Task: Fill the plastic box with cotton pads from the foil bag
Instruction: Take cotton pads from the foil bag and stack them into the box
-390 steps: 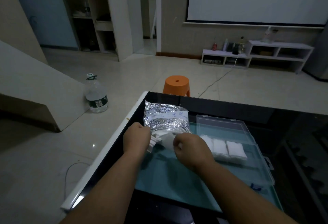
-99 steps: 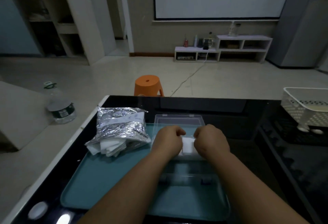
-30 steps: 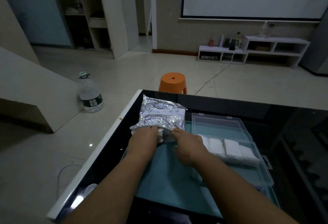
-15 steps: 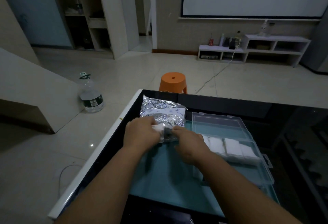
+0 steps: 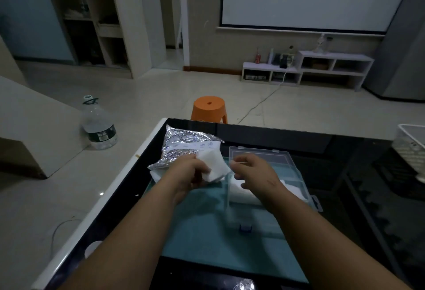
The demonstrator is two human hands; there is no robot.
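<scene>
Low table (image 5: 287, 138) with a glossy black top and a white rim (image 5: 110, 197) along its left side. A teal tray (image 5: 202, 232) lies flat on the near left part of the top and covers most of that area. A foil bag (image 5: 184, 145) lies across the tray's far left corner, its far end resting on the bare black top. A clear plastic box (image 5: 264, 153) sits on the right half of the tray, lid open toward the far side. A white slatted basket (image 5: 411, 149) stands at the table's right edge, well apart from the tray.
</scene>
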